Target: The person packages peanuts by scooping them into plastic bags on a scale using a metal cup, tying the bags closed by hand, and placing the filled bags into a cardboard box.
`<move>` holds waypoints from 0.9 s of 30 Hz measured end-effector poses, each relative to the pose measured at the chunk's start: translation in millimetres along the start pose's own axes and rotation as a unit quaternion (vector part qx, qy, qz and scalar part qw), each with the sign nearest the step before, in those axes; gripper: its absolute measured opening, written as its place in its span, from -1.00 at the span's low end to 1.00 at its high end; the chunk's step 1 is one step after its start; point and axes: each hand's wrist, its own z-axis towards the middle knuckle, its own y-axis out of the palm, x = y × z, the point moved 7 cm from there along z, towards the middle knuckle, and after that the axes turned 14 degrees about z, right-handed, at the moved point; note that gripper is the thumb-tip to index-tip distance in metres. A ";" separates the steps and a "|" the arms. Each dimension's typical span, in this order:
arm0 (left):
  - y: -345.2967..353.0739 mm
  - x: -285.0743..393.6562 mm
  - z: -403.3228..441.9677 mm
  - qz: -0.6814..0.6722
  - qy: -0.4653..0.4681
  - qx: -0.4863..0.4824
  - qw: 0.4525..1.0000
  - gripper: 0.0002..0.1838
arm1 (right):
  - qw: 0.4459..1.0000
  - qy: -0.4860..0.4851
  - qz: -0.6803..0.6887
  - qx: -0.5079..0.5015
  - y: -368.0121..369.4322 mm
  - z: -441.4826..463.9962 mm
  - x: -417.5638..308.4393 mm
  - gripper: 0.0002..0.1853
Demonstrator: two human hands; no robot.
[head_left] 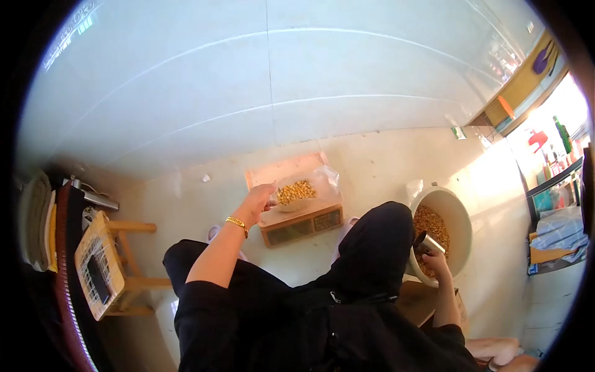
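Observation:
My left hand (257,201), with a gold bracelet at the wrist, pinches the near-left edge of a clear plastic bag (325,183). Inside the bag lies a small heap of yellow-brown kernels (296,192), too small to name exactly. The bag rests on top of a scale (302,228) with a dark display panel on its near side. To the right, my right hand (437,265) grips a shiny metal cup (430,242), tilted over the inside of a pale bucket (460,226). Brown kernels (431,220) fill the bucket's lower part. The cup's contents cannot be made out.
A wooden stool (127,282) with a dark phone-like slab (98,279) on its seat stands at left. Beside the bucket is a cardboard box (421,301). Another person's bare limb (496,350) shows at lower right. A shelf with folded cloths (558,232) stands at far right.

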 end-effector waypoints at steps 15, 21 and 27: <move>7.5 -10.6 -0.2 0.122 -0.001 -0.066 0.990 -0.62 | 0.902 -0.431 0.021 -0.019 112.5 -138.1 -375.7 -0.76; 7.3 -4.0 -8.7 0.125 0.005 -0.061 0.990 -0.62 | 0.864 -0.427 -0.266 -0.009 277.6 -102.5 -397.5 -0.50; 5.9 23.5 -7.9 0.000 0.064 -0.028 0.998 -0.64 | 0.927 -0.254 -0.277 -0.021 319.5 6.5 -326.4 -0.70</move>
